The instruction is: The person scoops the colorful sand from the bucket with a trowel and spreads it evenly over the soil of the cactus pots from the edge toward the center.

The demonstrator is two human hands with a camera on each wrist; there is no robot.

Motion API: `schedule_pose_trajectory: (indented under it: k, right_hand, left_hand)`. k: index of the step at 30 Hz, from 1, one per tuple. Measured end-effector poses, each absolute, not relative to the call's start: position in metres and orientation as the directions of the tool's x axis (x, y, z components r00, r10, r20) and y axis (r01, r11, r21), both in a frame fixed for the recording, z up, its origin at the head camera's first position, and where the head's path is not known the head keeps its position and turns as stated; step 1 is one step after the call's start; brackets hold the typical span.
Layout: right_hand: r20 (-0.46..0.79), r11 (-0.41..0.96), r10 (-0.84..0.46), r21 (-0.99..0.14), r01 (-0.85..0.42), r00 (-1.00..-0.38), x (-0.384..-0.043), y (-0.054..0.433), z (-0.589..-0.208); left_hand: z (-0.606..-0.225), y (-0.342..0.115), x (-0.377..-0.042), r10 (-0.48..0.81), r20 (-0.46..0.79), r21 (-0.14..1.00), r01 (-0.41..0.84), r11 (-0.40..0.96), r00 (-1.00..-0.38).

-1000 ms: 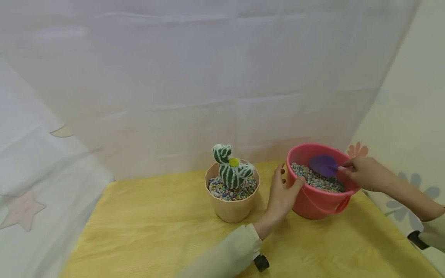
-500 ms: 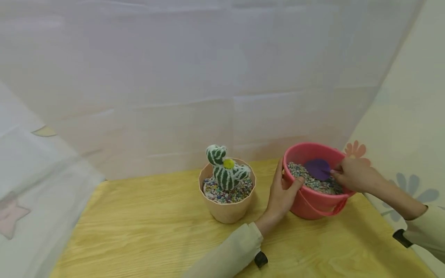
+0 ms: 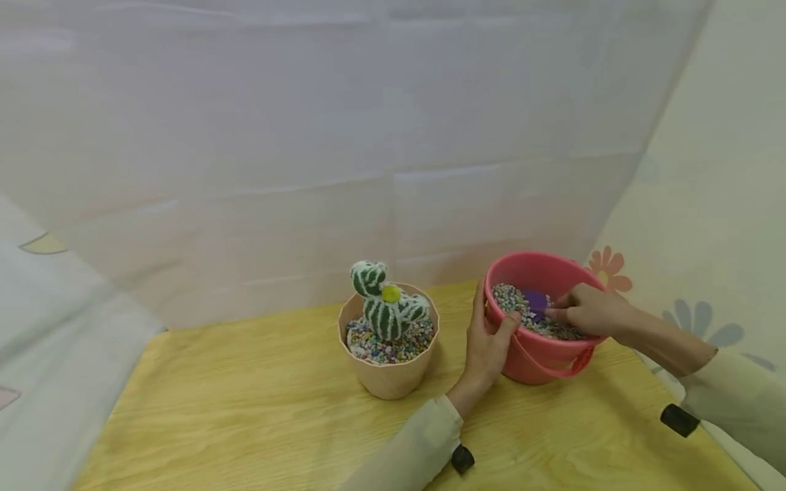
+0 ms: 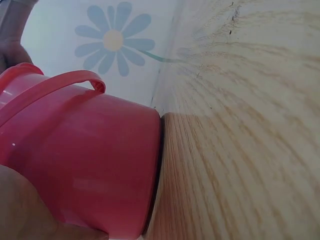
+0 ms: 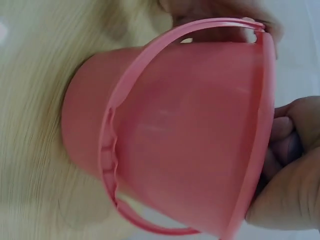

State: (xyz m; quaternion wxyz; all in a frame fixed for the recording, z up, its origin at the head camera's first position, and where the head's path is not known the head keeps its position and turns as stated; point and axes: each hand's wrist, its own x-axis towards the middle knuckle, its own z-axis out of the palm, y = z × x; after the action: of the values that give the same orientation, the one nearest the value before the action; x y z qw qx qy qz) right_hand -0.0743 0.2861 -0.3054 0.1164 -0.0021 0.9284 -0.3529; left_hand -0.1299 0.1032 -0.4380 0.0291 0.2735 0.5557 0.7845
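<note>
A pink bucket [image 3: 555,351], partly filled with small multicoloured pebbles [image 3: 508,300], stands at the right of the table. My left hand [image 3: 487,344] grips its left side, thumb at the near rim and fingers round the far side. Inside the bucket, my right hand [image 3: 591,310] holds a purple toy shovel [image 3: 536,303] by its handle, and the blade is partly sunk in the pebbles. The right wrist view shows the right fingers [image 5: 295,190] curled behind the bucket's rim, with the shovel hidden there. The bucket's handle [image 5: 107,155] hangs down the near side.
Left of the bucket stands a peach pot [image 3: 393,378] holding pebbles and a knitted green-and-white cactus [image 3: 383,317] with a yellow flower. Both rest on a yellow wood-grain table [image 3: 245,409]. Pale cloth walls [image 3: 276,136] enclose the back and sides.
My right hand has moved left and lower into the bucket, pushing the shovel's blade deeper into the pebbles. My left hand keeps its hold, its fingers closer against the bucket. The head view has shifted slightly.
</note>
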Motion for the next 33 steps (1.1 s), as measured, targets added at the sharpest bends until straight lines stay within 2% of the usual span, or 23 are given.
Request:
schedule_pose_trajectory:
  k: [8,16,21,28,30,33]
  right_hand:
    - [-0.17,0.724,-0.305,-0.681,-0.112,-0.937,-0.063,0.285,-0.294]
    - [-0.226,0.672,-0.391,-0.733,-0.109,-0.892,-0.05,0.296,-0.278]
    - [-0.253,0.551,-0.434,-0.834,-0.033,-0.865,-0.048,0.307,-0.28]
    - [-0.381,0.362,-0.332,-0.896,0.256,-0.863,-0.043,0.319,-0.286]
    - [-0.369,0.307,-0.33,-0.912,0.271,-0.869,-0.041,0.321,-0.289]
    - [-0.291,0.181,-0.414,-0.955,0.235,-0.863,-0.038,0.325,-0.295]
  left_hand:
    - [-0.437,0.102,-0.129,0.339,0.402,0.895,0.286,-0.343,-0.85]
    - [-0.437,0.103,-0.132,0.333,0.443,0.876,0.322,-0.359,-0.832]
    - [-0.436,0.103,-0.131,0.336,0.445,0.874,0.322,-0.363,-0.83]
    - [-0.434,0.101,-0.129,0.335,0.436,0.88,0.318,-0.354,-0.835]
    - [-0.433,0.098,-0.129,0.336,0.414,0.895,0.312,-0.318,-0.846]
    - [-0.43,0.094,-0.128,0.347,0.373,0.921,0.298,-0.251,-0.86]
